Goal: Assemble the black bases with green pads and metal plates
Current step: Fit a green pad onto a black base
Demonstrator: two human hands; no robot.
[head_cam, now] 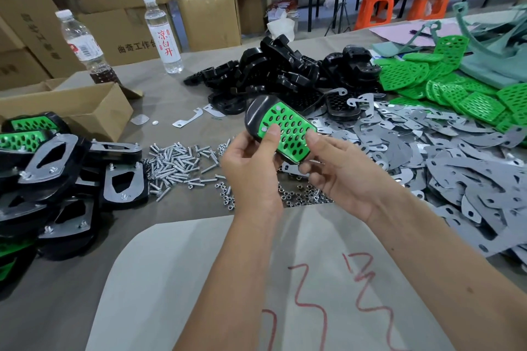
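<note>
Both hands gripped one black base (258,114) with a green pad (288,129) seated in its face, held above the table (176,94) at the centre of the frame: the left hand (251,168) had its thumb pressed on the pad's near-left corner, and the right hand (339,168) pinched the pad's right edge between thumb and fingers. Two small pale spots on the pad may have been screw heads, though that could not be confirmed; no metal plate was visible on the side shown. At the left edge of the frame lay a stack of finished assemblies (57,168), plates and nuts uppermost, indicating that a fair number of units were complete. Much stock remained: a heap of bare black bases (285,71) at upper centre, loose green pads (445,82) at upper right, and a broad spread of metal plates (427,151) along the right. Screws (176,162) and nuts (299,194) lay scattered just beyond the hands. The held unit was judged to be midway, with plate and fasteners apparently outstanding, and the task as a whole well short of completion.
</note>
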